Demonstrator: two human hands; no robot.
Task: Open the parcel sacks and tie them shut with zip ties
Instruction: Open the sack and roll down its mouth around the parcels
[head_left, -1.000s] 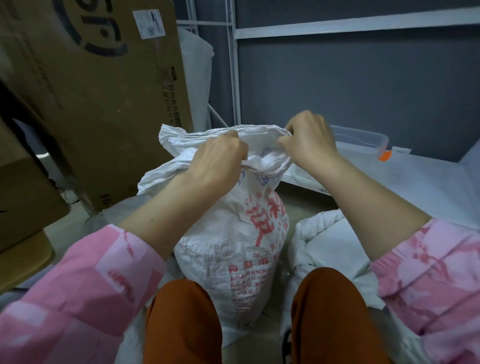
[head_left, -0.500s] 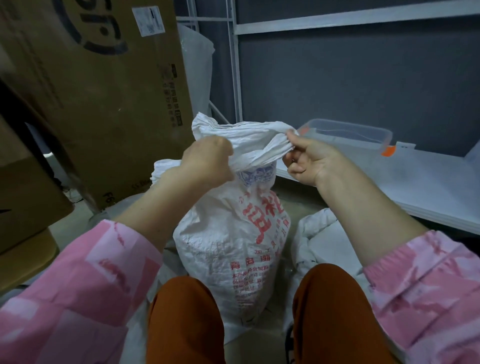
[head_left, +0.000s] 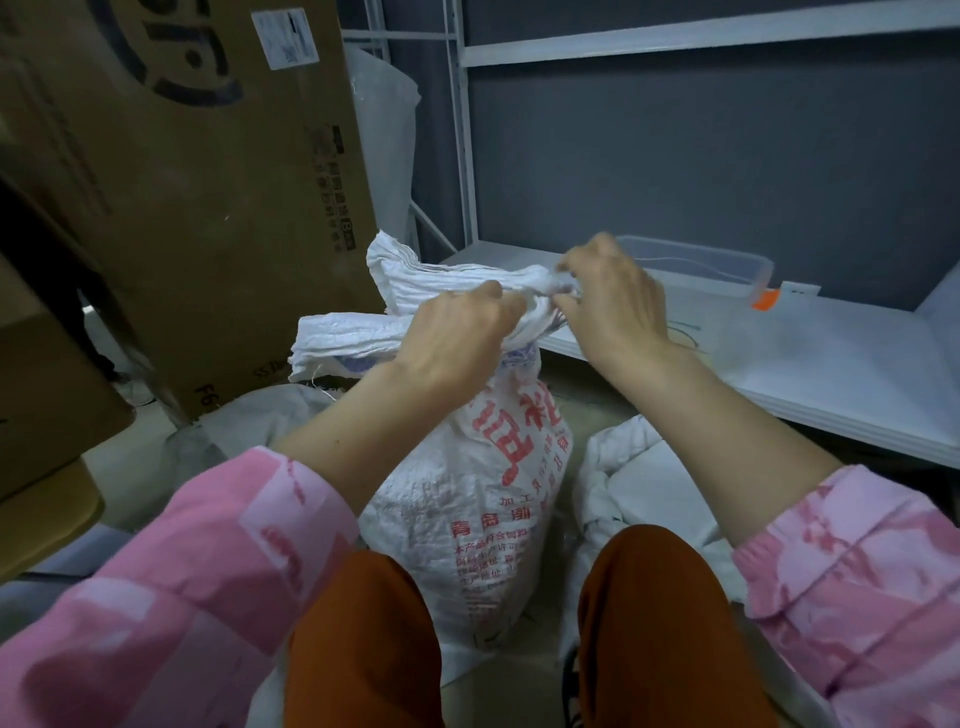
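Both hands now grip the gathered neck at frame centre, left hand (head_left: 457, 332) bunching, right hand (head_left: 608, 296) back on top after pinching its end: sack (head_left: 483, 483) neck closing, no zip tie visible yet.

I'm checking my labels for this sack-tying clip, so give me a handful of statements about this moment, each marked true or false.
1. Both hands grip the gathered neck of the white woven sack. True: the left hand and the right hand both hold it.
2. The sack lies flat on the shelf. False: it stands upright between the person's knees.
3. A clear plastic container sits on the white shelf behind the right hand. True.
4. The sack's printing is green. False: it is red.
5. A large cardboard box stands left of the sack. True.
6. A zip tie is plainly cinched round the neck. False: none can be made out there.
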